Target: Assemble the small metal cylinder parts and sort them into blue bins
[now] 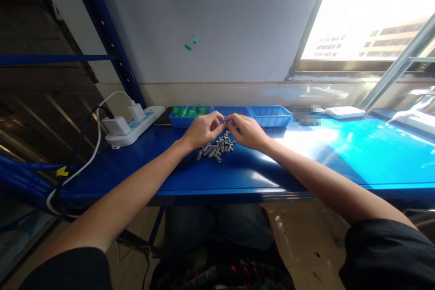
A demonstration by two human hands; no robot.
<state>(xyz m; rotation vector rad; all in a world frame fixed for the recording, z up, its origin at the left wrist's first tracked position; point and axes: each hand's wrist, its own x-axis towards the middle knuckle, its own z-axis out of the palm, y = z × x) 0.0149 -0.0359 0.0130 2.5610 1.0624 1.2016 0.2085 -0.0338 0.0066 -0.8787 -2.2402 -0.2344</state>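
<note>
1. Nearest, the glossy blue tabletop point(190, 180) runs along its front edge, with the bare forearms reaching over it.
2. A loose pile of small grey, metallic-looking cylinders point(222, 146) lies on the tabletop, between its front and back edges, below and between the hands; some pieces are spread toward the left.
3. Just beyond the pile, the left hand point(202, 131) and right hand point(249, 131) meet, thumbs and forefingers pinched around a tiny piece point(226, 122), mostly hidden by the fingertips.
4. Toward the tabletop's left edge, a long white plastic power strip point(118, 138) lies at a slant with white plugs in it.
5. Along the back edge stand three blue plastic bins in a row: the left bin point(176, 122) holds translucent green pieces, the middle bin point(234, 111) is partly hidden behind the hands, and the right bin point(272, 120) has ribbed walls.
6. Farther right along that edge lies a flat white rounded device point(345, 112).
</note>
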